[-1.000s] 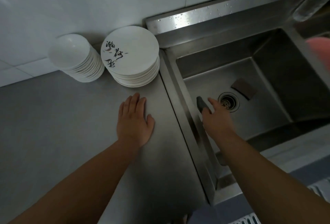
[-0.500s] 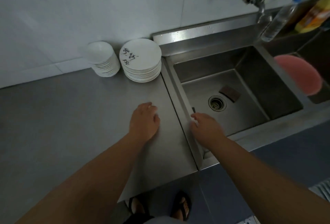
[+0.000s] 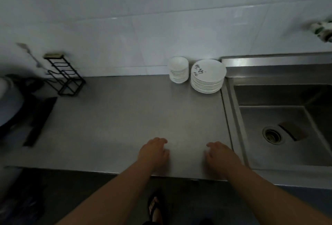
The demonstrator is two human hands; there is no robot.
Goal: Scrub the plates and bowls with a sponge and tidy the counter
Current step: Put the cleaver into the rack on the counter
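Observation:
A stack of white plates (image 3: 208,75) with dark brush marks on the top one stands at the back of the steel counter (image 3: 116,117), beside the sink. A stack of small white bowls (image 3: 179,70) stands just left of it. A dark brown sponge (image 3: 292,131) lies on the sink floor next to the drain (image 3: 273,135). My left hand (image 3: 154,152) and my right hand (image 3: 220,154) rest side by side on the counter near its front edge, fingers loosely curled, holding nothing.
The steel sink (image 3: 280,99) fills the right side. A black wire rack (image 3: 63,75) stands at the back left against the tiled wall. A dark flat object (image 3: 40,120) and a pale round appliance (image 3: 9,99) sit at the far left. A cloth-wrapped tap (image 3: 321,30) shows at the right edge.
My right hand left the sink edge and now rests on the counter beside the left hand. The view pulled back and swung left, bringing in the wire rack.

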